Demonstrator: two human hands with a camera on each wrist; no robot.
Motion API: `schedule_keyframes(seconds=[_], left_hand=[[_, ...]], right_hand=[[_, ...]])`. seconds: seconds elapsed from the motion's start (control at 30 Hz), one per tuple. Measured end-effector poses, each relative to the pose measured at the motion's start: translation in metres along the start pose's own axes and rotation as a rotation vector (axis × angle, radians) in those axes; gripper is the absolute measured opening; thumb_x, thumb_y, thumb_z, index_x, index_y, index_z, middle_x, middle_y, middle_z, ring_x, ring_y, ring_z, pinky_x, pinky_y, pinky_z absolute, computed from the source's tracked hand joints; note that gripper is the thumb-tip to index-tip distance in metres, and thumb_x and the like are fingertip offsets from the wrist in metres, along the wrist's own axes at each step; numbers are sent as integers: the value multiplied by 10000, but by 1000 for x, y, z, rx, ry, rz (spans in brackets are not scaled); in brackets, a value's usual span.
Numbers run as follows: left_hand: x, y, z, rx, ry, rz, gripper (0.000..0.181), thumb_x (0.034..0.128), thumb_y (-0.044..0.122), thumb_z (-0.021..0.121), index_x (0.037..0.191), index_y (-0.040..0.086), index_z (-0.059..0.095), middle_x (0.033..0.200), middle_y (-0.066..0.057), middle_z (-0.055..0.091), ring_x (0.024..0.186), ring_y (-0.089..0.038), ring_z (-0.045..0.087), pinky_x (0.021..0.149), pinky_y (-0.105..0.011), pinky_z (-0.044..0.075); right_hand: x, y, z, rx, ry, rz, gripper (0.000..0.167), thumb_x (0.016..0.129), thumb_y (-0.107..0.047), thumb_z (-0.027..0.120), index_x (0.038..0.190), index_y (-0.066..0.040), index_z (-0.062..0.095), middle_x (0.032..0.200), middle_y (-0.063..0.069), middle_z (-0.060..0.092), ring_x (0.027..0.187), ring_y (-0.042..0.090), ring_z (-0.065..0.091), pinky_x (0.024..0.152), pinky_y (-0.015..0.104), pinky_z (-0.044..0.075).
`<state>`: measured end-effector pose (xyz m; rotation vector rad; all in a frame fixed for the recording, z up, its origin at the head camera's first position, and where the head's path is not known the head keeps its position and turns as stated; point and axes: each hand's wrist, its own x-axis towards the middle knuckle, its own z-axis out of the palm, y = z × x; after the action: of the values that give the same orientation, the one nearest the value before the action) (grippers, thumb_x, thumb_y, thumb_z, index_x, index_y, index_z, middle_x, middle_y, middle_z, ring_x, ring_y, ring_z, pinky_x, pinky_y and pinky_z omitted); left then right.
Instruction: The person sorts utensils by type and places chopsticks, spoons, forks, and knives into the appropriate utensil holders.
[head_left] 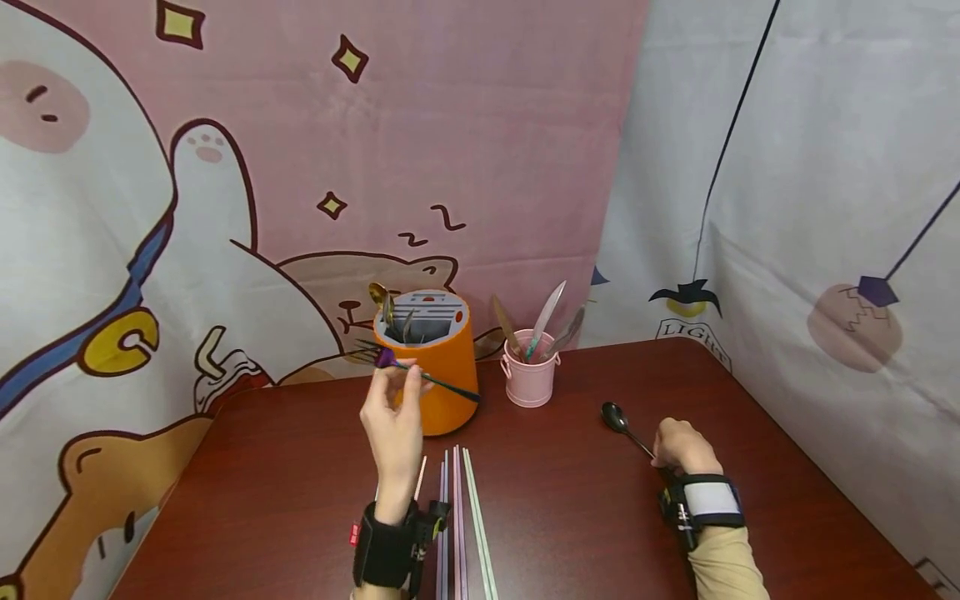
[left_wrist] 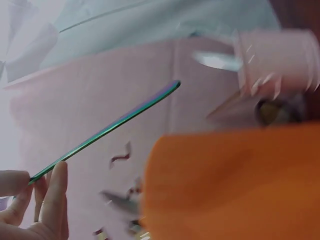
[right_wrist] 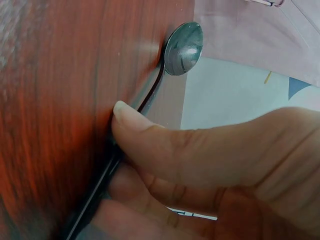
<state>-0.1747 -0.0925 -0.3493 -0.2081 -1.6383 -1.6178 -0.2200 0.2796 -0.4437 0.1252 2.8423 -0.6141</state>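
Note:
My left hand [head_left: 393, 429] is raised and pinches a purple-green iridescent fork [head_left: 452, 387] near its middle. The tines point left and the handle slants down to the right, in front of an orange cylindrical cutlery holder [head_left: 450, 408]. In the left wrist view the fork's handle [left_wrist: 110, 128] sticks out past the fingertips, while its tines are out of sight. At the right of the table, my right hand [head_left: 684, 446] grips a dark, shiny spoon [head_left: 613, 417] by the handle. The right wrist view shows thumb and fingers around that handle, close to the tabletop, with the spoon's bowl [right_wrist: 184, 49] beyond them.
The holder has a grey compartmented top with a gold spoon [head_left: 378, 293] and other cutlery inside. Beside it stands a small pink bucket [head_left: 529, 387] containing several knives [head_left: 551, 308]. Thin pastel sticks [head_left: 476, 504] lie along the brown table [head_left: 570, 500]. Printed cloth [head_left: 487, 125] hangs behind.

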Motion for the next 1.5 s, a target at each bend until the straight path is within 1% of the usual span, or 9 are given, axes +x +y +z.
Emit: schedule_keyframes(seconds=[0.13,0.27,0.47,0.6,0.73,0.83,1.07,1.3,1.5], left_hand=[[26,11,-10,123,123,123,201,927,98,595,933,-102,614,863,-190,621,701,15,612,623,-126,508],[46,13,-16,291,212,221,203,928,121,601,911,-80,624,858,-191,621,700,2,556,578,-50,421],[60,4,-18,364,248,275,208,933,130,593,929,-75,632,846,-220,600,740,-125,527,604,-11,392],[68,-4,-15,392,222,284,241,934,157,594,903,-80,620,850,-240,589,741,-263,594,643,-12,415],[76,-15,-12,445,178,250,257,933,174,597,907,-81,617,871,-245,598,817,-329,640,716,-196,551],[79,-26,-10,462,173,209,229,922,150,612,901,-78,627,870,-233,612,847,-335,637,735,-366,560],[78,-43,-8,481,141,136,154,885,87,653,901,-65,672,892,-222,625,828,-331,622,693,-138,443],[74,-50,-6,436,106,5,250,837,40,698,1045,-64,604,935,-227,658,861,-312,660,756,-333,563],[74,-53,-4,405,81,-65,280,823,31,710,1070,-36,598,964,-211,663,894,-274,662,783,-301,552]], right_hand=[[2,0,1,0,-3,5,171,755,12,720,656,-33,589,641,70,536,572,191,557,507,305,493],[3,0,1,-14,-12,10,165,759,4,717,655,-33,595,634,70,529,554,194,564,507,302,488],[3,1,2,-13,-6,1,169,756,3,718,654,-30,587,622,64,525,533,193,572,498,298,486],[1,0,3,-6,0,6,178,758,4,721,653,-34,582,627,60,531,548,190,568,496,295,484],[1,0,3,-1,8,7,176,756,12,716,647,-34,586,628,64,531,556,191,558,495,298,482],[1,0,4,-7,11,6,163,751,11,713,645,-35,598,625,67,532,546,194,557,491,300,477],[1,0,3,-15,23,-8,139,741,-10,725,657,-34,616,636,69,557,556,195,559,493,312,478],[1,1,3,-3,14,6,139,748,-10,723,668,-32,612,646,76,561,558,198,570,500,315,492],[1,2,2,-23,28,-5,139,735,-17,735,659,-36,620,635,73,570,527,195,580,492,317,483]])
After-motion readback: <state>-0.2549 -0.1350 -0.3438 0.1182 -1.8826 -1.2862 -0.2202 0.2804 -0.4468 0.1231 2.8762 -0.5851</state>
